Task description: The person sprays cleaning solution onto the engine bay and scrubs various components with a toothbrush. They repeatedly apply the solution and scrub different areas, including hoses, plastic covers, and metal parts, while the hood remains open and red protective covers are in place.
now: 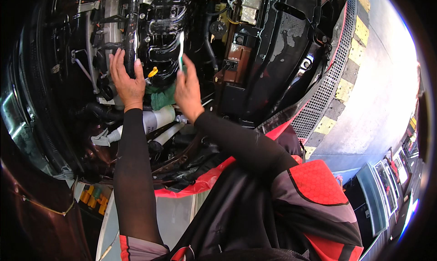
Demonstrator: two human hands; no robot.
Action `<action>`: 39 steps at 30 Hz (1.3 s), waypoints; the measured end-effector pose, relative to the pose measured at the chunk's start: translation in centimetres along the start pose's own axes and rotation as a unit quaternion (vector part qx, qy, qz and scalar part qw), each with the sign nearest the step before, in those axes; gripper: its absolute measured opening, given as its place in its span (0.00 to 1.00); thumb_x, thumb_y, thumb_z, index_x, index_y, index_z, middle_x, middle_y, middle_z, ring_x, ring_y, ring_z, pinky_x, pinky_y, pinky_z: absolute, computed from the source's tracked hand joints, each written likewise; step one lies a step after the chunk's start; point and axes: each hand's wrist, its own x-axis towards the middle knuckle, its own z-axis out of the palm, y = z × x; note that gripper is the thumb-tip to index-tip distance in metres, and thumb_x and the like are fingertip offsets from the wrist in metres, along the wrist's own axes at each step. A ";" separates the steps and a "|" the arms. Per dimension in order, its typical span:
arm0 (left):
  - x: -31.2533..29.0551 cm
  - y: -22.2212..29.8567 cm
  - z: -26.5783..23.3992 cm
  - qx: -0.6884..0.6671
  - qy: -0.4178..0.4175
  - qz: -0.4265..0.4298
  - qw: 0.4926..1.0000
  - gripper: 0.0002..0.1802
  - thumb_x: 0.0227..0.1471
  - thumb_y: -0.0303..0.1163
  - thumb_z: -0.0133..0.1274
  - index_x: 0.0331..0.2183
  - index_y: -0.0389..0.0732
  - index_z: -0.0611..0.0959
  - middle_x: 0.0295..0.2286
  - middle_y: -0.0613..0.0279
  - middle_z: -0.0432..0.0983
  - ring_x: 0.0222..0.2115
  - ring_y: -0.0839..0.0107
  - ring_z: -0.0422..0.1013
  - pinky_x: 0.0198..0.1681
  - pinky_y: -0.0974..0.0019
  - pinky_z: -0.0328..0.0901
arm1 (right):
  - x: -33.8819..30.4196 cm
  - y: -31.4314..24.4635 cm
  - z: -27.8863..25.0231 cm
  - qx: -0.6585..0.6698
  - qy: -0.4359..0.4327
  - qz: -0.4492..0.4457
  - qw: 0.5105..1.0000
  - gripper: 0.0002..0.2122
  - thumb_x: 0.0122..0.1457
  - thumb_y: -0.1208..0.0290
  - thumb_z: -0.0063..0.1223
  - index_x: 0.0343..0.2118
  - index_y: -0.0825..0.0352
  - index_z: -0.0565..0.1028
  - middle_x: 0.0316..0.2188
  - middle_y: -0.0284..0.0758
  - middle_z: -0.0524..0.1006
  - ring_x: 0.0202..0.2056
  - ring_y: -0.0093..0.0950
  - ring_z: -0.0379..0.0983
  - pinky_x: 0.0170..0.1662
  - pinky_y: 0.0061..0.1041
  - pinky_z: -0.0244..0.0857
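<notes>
At upper centre of the frame, we see a black engine [169,22]. Our right hand [189,90] pinches a slim white-and-green brush [181,49] between thumb and fingers, pointing upward there. Left of it, our left hand [129,83] spreads its thumb from its fingers around a ribbed black hose [132,26]. Just below sit a green cloth [164,98] and white bottle [158,119].

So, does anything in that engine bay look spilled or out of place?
A white spray bottle lies on its side among the engine parts, near a bunched green cloth; both look odd lying loose there. Grey patches also mark the black panel to the right; whether that's liquid or wear, I can't tell.
</notes>
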 end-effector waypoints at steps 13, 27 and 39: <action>0.0 0.1 0.0 -0.004 -0.003 0.003 1.000 0.29 0.65 0.40 0.60 0.61 0.35 0.77 0.62 0.48 0.73 0.68 0.41 0.62 0.72 0.43 0.56 | -1.8 0.4 -2.2 -0.014 -0.009 0.051 0.999 0.24 0.76 0.77 0.43 0.72 0.67 0.62 0.35 0.38 0.76 0.31 0.24 0.68 0.39 0.27 0.69; 0.1 0.0 0.1 -0.009 -0.004 0.003 1.000 0.29 0.65 0.40 0.59 0.61 0.35 0.77 0.62 0.47 0.73 0.68 0.41 0.62 0.72 0.44 0.56 | -2.8 3.0 -0.9 0.030 -0.035 0.018 0.999 0.23 0.76 0.75 0.41 0.71 0.70 0.61 0.49 0.54 0.79 0.43 0.41 0.80 0.52 0.34 0.71; -0.1 0.2 0.2 0.003 0.001 0.006 1.000 0.28 0.65 0.39 0.60 0.61 0.35 0.77 0.62 0.48 0.73 0.68 0.42 0.63 0.72 0.44 0.56 | 3.1 4.6 -1.3 0.003 -0.006 0.030 1.000 0.19 0.74 0.76 0.46 0.66 0.71 0.71 0.31 0.30 0.75 0.30 0.19 0.69 0.32 0.26 0.67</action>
